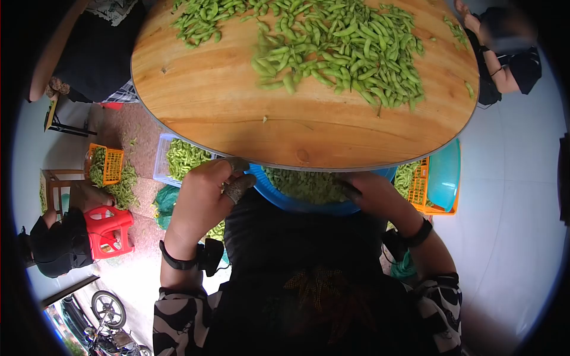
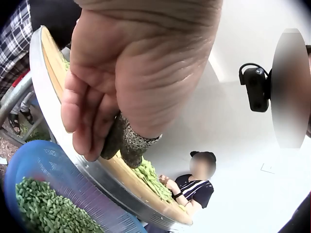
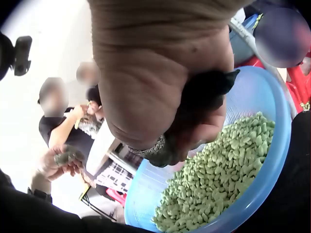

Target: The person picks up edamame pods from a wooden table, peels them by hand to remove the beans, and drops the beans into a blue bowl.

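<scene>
My left hand (image 1: 205, 193) is at the table's near edge, thumb and forefinger apart and wearing dark fabric finger covers (image 2: 132, 143). Its other fingers bend loosely, and nothing shows between them. Over the blue basin (image 1: 276, 193) is my right hand (image 1: 377, 199), its fingers bent inward. In the right wrist view its thumb (image 3: 158, 150) wears a speckled cover, and black material wraps a finger (image 3: 204, 94). I cannot tell whether these fingers pinch anything. Shelled green beans (image 3: 218, 170) lie heaped in the basin below. Green soybean pods (image 1: 356, 50) are piled on the round wooden table (image 1: 219, 113).
A lilac crate (image 1: 160, 157) of pods stands at left, and an orange crate (image 1: 420, 184) with a teal basket (image 1: 444, 175) at right. Other people sit around the table. Further left are a red stool (image 1: 110, 228) and a motorbike (image 1: 110, 311).
</scene>
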Motion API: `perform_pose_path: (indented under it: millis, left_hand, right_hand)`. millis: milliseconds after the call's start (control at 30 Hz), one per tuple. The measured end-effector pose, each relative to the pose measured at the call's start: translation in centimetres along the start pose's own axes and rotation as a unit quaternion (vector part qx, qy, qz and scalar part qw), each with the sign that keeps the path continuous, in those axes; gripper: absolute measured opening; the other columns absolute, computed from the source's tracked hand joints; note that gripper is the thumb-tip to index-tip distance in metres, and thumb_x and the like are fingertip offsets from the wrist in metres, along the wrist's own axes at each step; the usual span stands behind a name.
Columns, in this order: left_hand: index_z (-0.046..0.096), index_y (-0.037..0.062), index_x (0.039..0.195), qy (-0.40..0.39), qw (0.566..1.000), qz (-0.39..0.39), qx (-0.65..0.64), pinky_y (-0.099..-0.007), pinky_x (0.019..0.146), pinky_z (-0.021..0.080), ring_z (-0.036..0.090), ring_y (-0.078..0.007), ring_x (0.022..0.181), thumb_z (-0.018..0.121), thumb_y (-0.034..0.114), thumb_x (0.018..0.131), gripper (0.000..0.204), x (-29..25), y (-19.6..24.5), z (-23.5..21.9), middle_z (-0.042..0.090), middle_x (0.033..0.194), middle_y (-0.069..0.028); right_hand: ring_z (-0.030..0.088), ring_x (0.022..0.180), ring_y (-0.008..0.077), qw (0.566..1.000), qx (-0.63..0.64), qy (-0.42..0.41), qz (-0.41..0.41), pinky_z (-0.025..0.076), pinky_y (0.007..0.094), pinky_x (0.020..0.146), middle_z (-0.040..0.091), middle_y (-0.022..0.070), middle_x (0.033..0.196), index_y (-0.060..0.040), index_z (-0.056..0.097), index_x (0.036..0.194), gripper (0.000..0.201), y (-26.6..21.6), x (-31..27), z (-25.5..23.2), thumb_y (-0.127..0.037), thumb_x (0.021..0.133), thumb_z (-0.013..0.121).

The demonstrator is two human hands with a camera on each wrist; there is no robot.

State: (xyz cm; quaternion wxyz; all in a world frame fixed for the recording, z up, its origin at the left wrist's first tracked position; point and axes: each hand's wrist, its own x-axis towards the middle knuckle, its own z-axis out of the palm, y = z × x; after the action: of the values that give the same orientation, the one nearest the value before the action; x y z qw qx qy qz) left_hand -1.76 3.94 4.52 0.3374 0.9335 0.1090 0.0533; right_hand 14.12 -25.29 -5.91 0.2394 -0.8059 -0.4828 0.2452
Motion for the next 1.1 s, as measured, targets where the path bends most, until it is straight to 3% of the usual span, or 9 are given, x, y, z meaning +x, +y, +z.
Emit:
perform_pose_path:
  millis: [100,167,233,333,500,667,833,967,1100]
  left_hand:
    - [0.063,0.0025,0.084,-0.003,0.999,0.028,0.040,-0.0407,0.062,0.050,0.062,-0.0359,0.070,0.074,0.020,0.078,0.021,1.9,0.1,-0.4,0.062,0.072,-0.0155]
    - [0.065,0.0040,0.086,0.046,0.994,0.079,0.067,-0.0423,0.063,0.051,0.063,-0.0362,0.072,0.071,0.021,0.080,0.019,3.7,0.8,-0.3,0.063,0.074,-0.0158]
    - [0.064,0.0045,0.086,0.040,0.993,0.065,0.085,-0.0441,0.065,0.051,0.064,-0.0362,0.075,0.069,0.020,0.081,0.017,5.6,1.0,-0.4,0.064,0.077,-0.0158]
    - [0.064,0.0053,0.085,0.062,0.987,0.093,0.113,-0.0440,0.067,0.052,0.064,-0.0364,0.075,0.068,0.015,0.079,0.012,8.1,1.8,1.1,0.064,0.078,-0.0148]
    - [0.064,0.0050,0.088,0.035,0.972,0.212,0.096,-0.0427,0.073,0.051,0.059,-0.0348,0.084,0.069,0.011,0.075,0.015,9.2,2.0,4.8,0.060,0.087,-0.0129]
    - [0.058,0.0029,0.086,0.023,0.969,0.224,0.104,-0.0441,0.080,0.050,0.058,-0.0354,0.091,0.065,0.007,0.074,0.014,7.5,0.1,4.3,0.058,0.089,-0.0150]
    - [0.054,0.0016,0.085,0.187,0.947,0.042,0.257,-0.0461,0.076,0.049,0.058,-0.0395,0.086,0.063,0.004,0.075,0.014,1.5,-5.6,0.5,0.058,0.089,-0.0207]
    - [0.057,0.0034,0.081,0.168,0.862,-0.167,0.449,-0.0446,0.071,0.049,0.056,-0.0369,0.087,0.059,-0.001,0.074,0.008,-4.6,-9.9,-2.6,0.056,0.086,-0.0162]
    - [0.062,0.0033,0.093,0.200,0.928,-0.119,0.291,-0.0452,0.076,0.049,0.058,-0.0363,0.090,0.069,0.006,0.075,0.019,-5.2,-8.5,-2.9,0.060,0.094,-0.0169]
  right_hand:
    - [0.060,0.094,0.0387,0.995,0.036,0.047,0.085,0.050,0.0436,0.080,0.062,0.0192,0.098,-0.0021,0.061,0.104,0.022,-1.3,-3.4,-2.9,-0.014,0.086,0.060]
    - [0.061,0.087,0.0400,0.983,-0.052,0.076,0.161,0.051,0.0463,0.073,0.061,0.0197,0.095,-0.0008,0.060,0.091,0.014,-0.3,-6.2,-3.9,-0.013,0.084,0.059]
    - [0.062,0.077,0.0402,0.943,-0.201,0.122,0.237,0.051,0.0476,0.066,0.060,0.0213,0.088,-0.0007,0.057,0.082,0.010,2.0,-9.5,-3.8,-0.010,0.084,0.059]
    - [0.062,0.071,0.0390,0.867,-0.280,0.167,0.376,0.051,0.0478,0.061,0.060,0.0208,0.080,-0.0020,0.058,0.081,0.008,2.8,-11.5,-4.3,-0.009,0.082,0.061]
    - [0.062,0.073,0.0386,0.944,-0.140,0.220,0.200,0.051,0.0460,0.062,0.063,0.0194,0.077,-0.0042,0.061,0.087,0.010,-0.5,-9.6,-4.3,-0.011,0.081,0.064]
    - [0.061,0.073,0.0390,0.970,-0.035,0.235,0.056,0.050,0.0461,0.063,0.062,0.0187,0.081,-0.0022,0.061,0.093,0.018,-5.6,-5.3,-6.3,-0.007,0.076,0.063]
    - [0.062,0.077,0.0368,0.981,-0.103,0.162,0.016,0.050,0.0455,0.066,0.062,0.0163,0.082,-0.0018,0.060,0.101,0.029,-6.9,-1.4,-8.2,-0.005,0.072,0.063]
    - [0.062,0.075,0.0372,0.982,-0.075,0.169,-0.024,0.050,0.0469,0.065,0.063,0.0172,0.083,-0.0019,0.058,0.096,0.023,-8.6,3.3,-9.2,-0.008,0.075,0.063]
    - [0.063,0.074,0.0367,0.975,-0.115,0.181,-0.057,0.051,0.0459,0.066,0.064,0.0184,0.081,-0.0011,0.057,0.090,0.018,-9.7,10.0,-9.1,-0.014,0.080,0.064]
